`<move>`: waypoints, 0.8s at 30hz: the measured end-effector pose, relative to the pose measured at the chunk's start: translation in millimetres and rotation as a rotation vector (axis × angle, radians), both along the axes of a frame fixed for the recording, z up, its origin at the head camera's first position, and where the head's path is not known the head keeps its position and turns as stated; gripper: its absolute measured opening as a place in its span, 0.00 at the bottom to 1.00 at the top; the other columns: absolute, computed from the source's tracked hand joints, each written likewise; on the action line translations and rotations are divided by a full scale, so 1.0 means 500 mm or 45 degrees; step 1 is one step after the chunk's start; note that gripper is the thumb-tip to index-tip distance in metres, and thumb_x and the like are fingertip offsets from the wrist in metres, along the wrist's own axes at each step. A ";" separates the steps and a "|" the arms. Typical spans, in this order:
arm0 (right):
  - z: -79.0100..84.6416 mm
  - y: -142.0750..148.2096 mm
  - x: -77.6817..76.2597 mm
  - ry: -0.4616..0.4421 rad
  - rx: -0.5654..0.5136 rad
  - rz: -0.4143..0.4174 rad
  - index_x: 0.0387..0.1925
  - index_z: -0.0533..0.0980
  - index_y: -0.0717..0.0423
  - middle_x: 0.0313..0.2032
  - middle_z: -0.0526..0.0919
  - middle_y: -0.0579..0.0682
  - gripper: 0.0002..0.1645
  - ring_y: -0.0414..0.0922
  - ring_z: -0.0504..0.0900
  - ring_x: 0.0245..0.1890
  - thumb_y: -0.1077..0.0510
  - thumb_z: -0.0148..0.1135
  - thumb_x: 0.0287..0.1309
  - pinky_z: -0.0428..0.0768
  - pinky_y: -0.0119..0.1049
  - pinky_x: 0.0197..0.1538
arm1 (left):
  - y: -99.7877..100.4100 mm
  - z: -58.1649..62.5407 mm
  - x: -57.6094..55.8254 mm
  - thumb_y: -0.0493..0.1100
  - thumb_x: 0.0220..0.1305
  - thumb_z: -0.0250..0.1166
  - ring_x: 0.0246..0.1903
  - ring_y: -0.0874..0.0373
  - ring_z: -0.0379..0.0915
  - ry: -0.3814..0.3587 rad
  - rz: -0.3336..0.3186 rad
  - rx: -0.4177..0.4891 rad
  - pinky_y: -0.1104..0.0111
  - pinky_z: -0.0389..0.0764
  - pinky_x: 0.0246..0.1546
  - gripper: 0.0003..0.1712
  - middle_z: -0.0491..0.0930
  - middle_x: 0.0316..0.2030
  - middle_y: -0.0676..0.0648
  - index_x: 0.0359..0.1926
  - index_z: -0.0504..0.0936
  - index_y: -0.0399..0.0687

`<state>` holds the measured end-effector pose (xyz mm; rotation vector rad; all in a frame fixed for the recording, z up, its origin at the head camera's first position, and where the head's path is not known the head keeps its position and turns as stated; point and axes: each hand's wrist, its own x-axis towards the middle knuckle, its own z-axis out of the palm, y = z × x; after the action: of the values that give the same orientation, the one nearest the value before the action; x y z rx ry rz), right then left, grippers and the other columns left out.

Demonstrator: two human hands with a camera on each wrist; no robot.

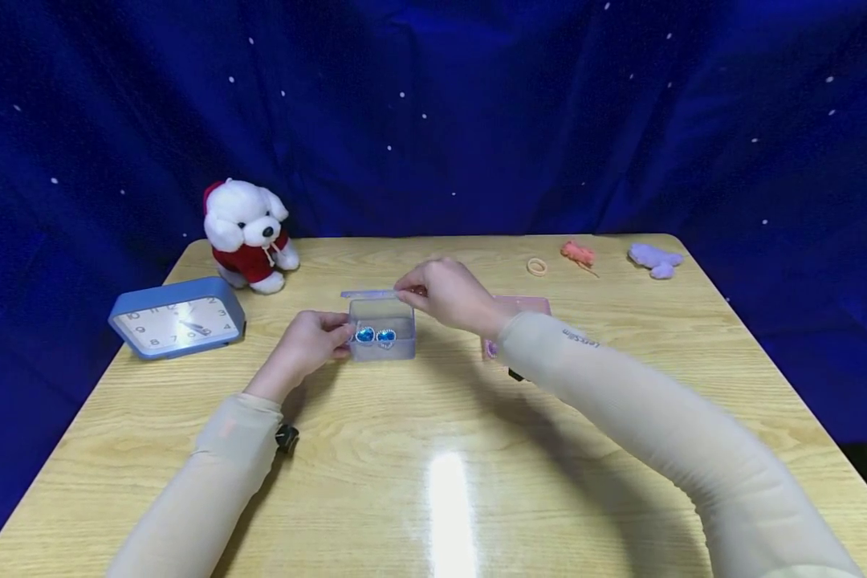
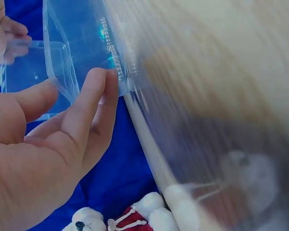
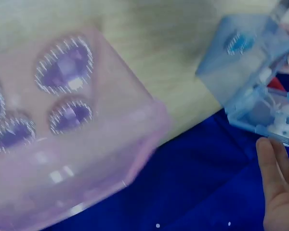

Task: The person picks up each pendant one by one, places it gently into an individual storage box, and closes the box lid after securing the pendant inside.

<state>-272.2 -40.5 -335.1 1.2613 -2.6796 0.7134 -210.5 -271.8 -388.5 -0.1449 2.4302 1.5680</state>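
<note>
A small clear bluish plastic box (image 1: 399,351) stands at mid-table with its hinged lid (image 1: 367,295) raised at the back. Two blue gems with beaded white edging (image 1: 386,338) lie inside. My left hand (image 1: 311,345) holds the box by its left side, thumb and fingers at the wall. With its fingertips, my right hand (image 1: 448,295) pinches the raised lid near the right end. The left wrist view shows both the left hand (image 2: 62,139) at the box and the right fingers (image 2: 14,36) on the lid.
Right of the box, a pink box (image 1: 523,304) with purple gems (image 3: 67,67) is partly behind my right forearm. A blue clock (image 1: 177,317) and white plush dog (image 1: 249,233) stand left. A beige ring (image 1: 537,266), an orange item (image 1: 578,254) and a lilac item (image 1: 654,259) lie back right.
</note>
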 end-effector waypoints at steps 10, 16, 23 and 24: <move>-0.043 0.012 0.048 0.246 0.120 0.148 0.39 0.86 0.59 0.40 0.86 0.52 0.06 0.46 0.85 0.42 0.63 0.68 0.61 0.82 0.38 0.48 | -0.036 0.040 0.016 0.40 0.77 0.52 0.52 0.41 0.77 0.260 -0.113 -0.348 0.54 0.78 0.54 0.23 0.76 0.59 0.32 0.65 0.71 0.30; -0.058 0.014 0.062 0.348 0.222 0.185 0.36 0.86 0.57 0.40 0.85 0.51 0.03 0.44 0.85 0.39 0.63 0.70 0.58 0.82 0.31 0.45 | -0.024 0.062 0.023 0.39 0.68 0.65 0.56 0.41 0.76 0.792 -0.344 -0.657 0.49 0.75 0.56 0.19 0.80 0.55 0.37 0.57 0.81 0.35; -0.067 0.009 0.069 0.364 0.288 0.206 0.39 0.86 0.60 0.45 0.86 0.56 0.06 0.47 0.86 0.43 0.64 0.66 0.62 0.82 0.31 0.48 | -0.009 0.031 0.022 0.38 0.62 0.70 0.55 0.44 0.77 0.986 -0.672 -0.866 0.52 0.79 0.53 0.18 0.81 0.53 0.40 0.52 0.85 0.36; -0.067 0.008 0.069 0.361 0.294 0.201 0.39 0.86 0.60 0.46 0.86 0.56 0.06 0.47 0.86 0.43 0.63 0.65 0.63 0.82 0.31 0.47 | -0.009 0.029 0.023 0.37 0.61 0.70 0.55 0.44 0.77 1.011 -0.685 -0.882 0.52 0.79 0.52 0.17 0.82 0.53 0.40 0.51 0.85 0.36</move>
<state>-237.5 -36.5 -368.6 1.5113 -2.5028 0.2175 -199.0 -276.5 -374.1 1.1045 3.0859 0.5386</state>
